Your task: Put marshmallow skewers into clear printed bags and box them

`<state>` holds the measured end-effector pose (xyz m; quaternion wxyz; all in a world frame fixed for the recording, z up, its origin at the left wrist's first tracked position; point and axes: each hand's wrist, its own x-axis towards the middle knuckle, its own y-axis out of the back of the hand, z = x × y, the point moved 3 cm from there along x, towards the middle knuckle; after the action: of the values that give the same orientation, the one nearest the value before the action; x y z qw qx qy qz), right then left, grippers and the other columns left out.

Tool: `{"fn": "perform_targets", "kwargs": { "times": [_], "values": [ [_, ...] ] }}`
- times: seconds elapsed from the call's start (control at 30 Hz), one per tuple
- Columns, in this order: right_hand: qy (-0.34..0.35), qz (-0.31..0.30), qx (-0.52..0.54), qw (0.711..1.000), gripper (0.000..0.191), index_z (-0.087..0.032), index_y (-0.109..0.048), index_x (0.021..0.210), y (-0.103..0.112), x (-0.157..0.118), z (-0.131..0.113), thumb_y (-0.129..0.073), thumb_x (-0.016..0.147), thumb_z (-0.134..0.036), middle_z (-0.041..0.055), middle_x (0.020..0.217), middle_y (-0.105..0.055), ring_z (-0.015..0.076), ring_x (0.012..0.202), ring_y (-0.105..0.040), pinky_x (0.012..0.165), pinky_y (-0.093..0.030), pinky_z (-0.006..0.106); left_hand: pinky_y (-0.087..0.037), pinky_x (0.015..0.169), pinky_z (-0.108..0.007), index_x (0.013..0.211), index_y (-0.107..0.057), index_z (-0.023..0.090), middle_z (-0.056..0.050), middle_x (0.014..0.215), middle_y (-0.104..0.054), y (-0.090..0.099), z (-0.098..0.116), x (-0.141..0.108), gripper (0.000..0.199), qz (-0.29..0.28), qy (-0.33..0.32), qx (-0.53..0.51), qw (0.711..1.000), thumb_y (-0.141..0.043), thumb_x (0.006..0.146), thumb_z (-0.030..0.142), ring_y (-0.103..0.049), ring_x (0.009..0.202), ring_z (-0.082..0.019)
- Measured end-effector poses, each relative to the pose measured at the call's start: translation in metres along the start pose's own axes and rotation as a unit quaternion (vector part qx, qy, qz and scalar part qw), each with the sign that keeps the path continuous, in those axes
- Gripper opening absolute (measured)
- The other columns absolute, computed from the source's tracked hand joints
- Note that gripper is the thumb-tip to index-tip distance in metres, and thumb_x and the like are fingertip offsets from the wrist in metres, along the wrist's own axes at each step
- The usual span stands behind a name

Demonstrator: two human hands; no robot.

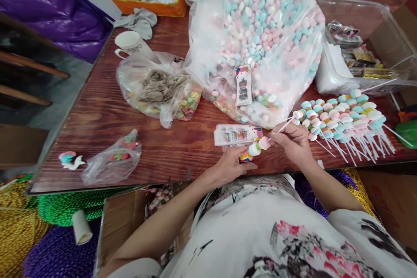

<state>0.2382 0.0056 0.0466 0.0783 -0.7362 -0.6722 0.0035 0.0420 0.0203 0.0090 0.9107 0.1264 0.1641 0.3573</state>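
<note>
Just above the table's front edge, my left hand [232,164] is closed around the lower end of a marshmallow skewer [255,149]. Pink and white pieces stick out of its grip, and a yellow and red printed part, perhaps a wrapper, shows by the fingers. My right hand [295,142] pinches the skewer's thin white stick near the pink piece; the stick slants up to the right. Behind my left hand lies a stack of printed clear sleeves [236,134]. A pile of marshmallow skewers [342,117] rests to the right of my right hand, sticks toward me.
A big clear bag of marshmallows [260,30] fills the table's back middle, a small printed packet [243,87] on it. To the left are a candy bag [159,91], a mug [132,44] and an orange tray [150,6]. A clear plastic bin [368,13] stands right.
</note>
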Motion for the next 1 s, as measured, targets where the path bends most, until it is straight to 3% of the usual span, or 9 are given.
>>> {"fn": "perform_targets", "kwargs": {
  "times": [0.2, 0.33, 0.4, 0.5, 0.6, 0.73, 0.87, 1.0],
  "values": [
    [-0.022, -0.018, -0.012, 1.0, 0.023, -0.018, -0.065, 0.068, -0.017, -0.006, 0.006, -0.071, 0.079, -0.037, -0.0019, 0.058, -0.064, 0.0106, 0.053, -0.057, 0.052, -0.047, 0.023, -0.041, 0.067, -0.024, 0.078, -0.061, 0.014, 0.003, 0.07, -0.057, -0.009, -0.003, 0.002, 0.02, 0.043, -0.032, 0.042, 0.998, -0.075, 0.074, 0.03, -0.049, 0.067, -0.013],
    [-0.035, 0.015, 0.027, 0.999, 0.023, -0.019, -0.065, 0.07, -0.01, -0.005, 0.015, -0.069, 0.081, -0.039, -0.0031, 0.058, -0.061, 0.0093, 0.052, -0.053, 0.051, -0.044, 0.022, -0.039, 0.065, -0.024, 0.079, -0.06, 0.015, 0.004, 0.07, -0.056, -0.01, -0.001, 0.003, 0.022, 0.039, -0.017, 0.038, 0.998, -0.074, 0.075, 0.032, -0.047, 0.066, -0.012],
    [0.007, 0.018, 0.036, 0.999, 0.021, -0.02, -0.065, 0.072, -0.003, -0.002, 0.011, -0.069, 0.082, -0.038, -0.0027, 0.062, -0.062, 0.01, 0.055, -0.054, 0.053, -0.045, 0.023, -0.036, 0.061, -0.023, 0.072, -0.056, 0.016, 0.005, 0.065, -0.051, -0.012, 0.0, 0.003, 0.028, -0.003, 0.013, 0.001, 1.0, -0.076, 0.072, 0.035, -0.044, 0.062, -0.011],
    [0.065, -0.068, 0.018, 0.995, 0.018, -0.021, -0.067, 0.075, 0.0, 0.004, 0.0, -0.068, 0.084, -0.036, -0.0009, 0.066, -0.064, 0.0123, 0.061, -0.058, 0.059, -0.048, 0.026, -0.031, 0.054, -0.022, 0.059, -0.043, 0.016, 0.007, 0.057, -0.04, -0.017, 0.001, 0.001, 0.044, -0.105, 0.073, -0.11, 0.986, -0.081, 0.066, 0.039, -0.036, 0.055, -0.008],
    [0.061, -0.162, 0.007, 0.985, 0.02, -0.021, -0.067, 0.076, -0.002, 0.014, -0.004, -0.068, 0.084, -0.039, 0.0001, 0.069, -0.064, 0.014, 0.067, -0.059, 0.065, -0.05, 0.029, -0.031, 0.052, -0.022, 0.057, -0.042, 0.017, 0.008, 0.054, -0.039, -0.019, 0.005, -0.001, 0.049, -0.169, 0.109, -0.194, 0.96, -0.085, 0.059, 0.04, -0.035, 0.052, -0.006],
    [0.043, -0.202, 0.018, 0.978, 0.025, -0.02, -0.067, 0.074, -0.005, 0.028, 0.003, -0.07, 0.081, -0.043, 0.0006, 0.074, -0.065, 0.0144, 0.073, -0.06, 0.071, -0.05, 0.031, -0.033, 0.05, -0.022, 0.056, -0.046, 0.016, 0.008, 0.053, -0.044, -0.02, 0.009, -0.002, 0.047, -0.199, 0.127, -0.233, 0.943, -0.087, 0.054, 0.038, -0.039, 0.05, -0.007],
    [0.021, -0.194, 0.002, 0.981, 0.028, -0.018, -0.067, 0.071, -0.01, 0.032, 0.008, -0.071, 0.079, -0.045, -0.0002, 0.07, -0.062, 0.0125, 0.067, -0.056, 0.065, -0.048, 0.028, -0.032, 0.046, -0.023, 0.057, -0.047, 0.017, 0.007, 0.051, -0.048, -0.02, 0.006, -0.002, 0.045, -0.181, 0.153, -0.256, 0.937, -0.087, 0.055, 0.038, -0.041, 0.046, -0.007],
    [0.002, -0.132, -0.031, 0.991, 0.03, -0.017, -0.063, 0.066, -0.011, 0.025, 0.009, -0.071, 0.079, -0.043, -0.0022, 0.062, -0.057, 0.0105, 0.059, -0.051, 0.058, -0.043, 0.025, -0.03, 0.045, -0.021, 0.065, -0.053, 0.016, 0.009, 0.051, -0.044, -0.014, -0.002, 0.001, 0.038, -0.082, 0.174, -0.236, 0.952, -0.085, 0.056, 0.036, -0.038, 0.045, -0.007]
  ]
}}
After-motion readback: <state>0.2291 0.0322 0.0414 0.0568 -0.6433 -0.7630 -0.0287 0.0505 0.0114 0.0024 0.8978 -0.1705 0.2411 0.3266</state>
